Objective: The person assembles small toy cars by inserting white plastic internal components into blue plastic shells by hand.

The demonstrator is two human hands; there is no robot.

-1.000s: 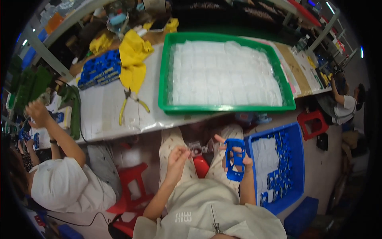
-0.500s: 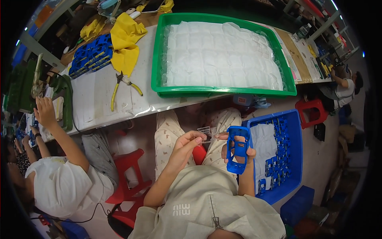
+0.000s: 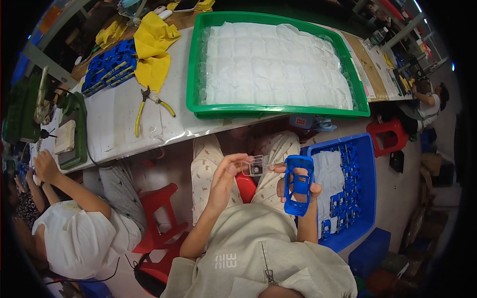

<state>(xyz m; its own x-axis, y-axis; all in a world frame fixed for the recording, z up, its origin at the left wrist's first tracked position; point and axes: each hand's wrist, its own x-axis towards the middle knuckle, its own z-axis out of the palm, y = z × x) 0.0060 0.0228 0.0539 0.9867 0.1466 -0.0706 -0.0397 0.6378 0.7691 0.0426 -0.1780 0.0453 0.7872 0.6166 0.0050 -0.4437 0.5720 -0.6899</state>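
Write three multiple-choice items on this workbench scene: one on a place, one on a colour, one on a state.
1. Where do the pliers lie?
A. in the green tray
B. on the table beside the yellow cloth
C. on the floor

2. What colour is the toy car shell in the right hand?
A. blue
B. red
C. white

3. What does the left hand do?
A. rests flat on the table
B. hangs empty
C. pinches a small clear plastic piece

Answers: B, the pliers lie on the table below the yellow cloth; A, the shell is blue; C, its fingertips grip the clear piece over the lap.
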